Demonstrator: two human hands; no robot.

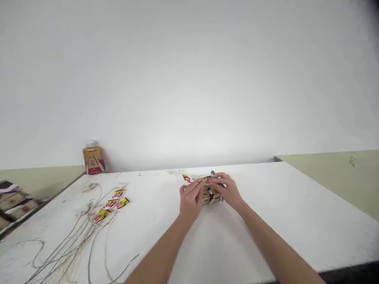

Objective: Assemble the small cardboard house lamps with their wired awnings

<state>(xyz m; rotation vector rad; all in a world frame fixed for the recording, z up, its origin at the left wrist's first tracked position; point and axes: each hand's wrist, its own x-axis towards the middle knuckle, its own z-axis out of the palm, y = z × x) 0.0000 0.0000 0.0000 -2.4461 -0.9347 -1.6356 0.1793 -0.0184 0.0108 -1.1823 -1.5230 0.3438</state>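
Observation:
A small tan and brown patterned box [211,196] stands on the white table, between my two hands. My left hand [191,199] is closed at the box's left side, its fingers bent over the upper edge. From the right, my right hand [227,190] grips the top of the box with thumb and fingers close together. A thin dark cord [202,175] loops behind the fingertips. Beside it lies a yellow, black, red and white tag [186,178]. Whether the fingertips also pinch the cord is too small to tell.
Several matching tags [111,203] with long grey cords [68,250] spread over the left of the white table [296,221]. A gold and red bottle [94,158] stands at the back left corner. Patterned packages [17,203] lie beyond the left edge. A white wall [189,86] rises behind.

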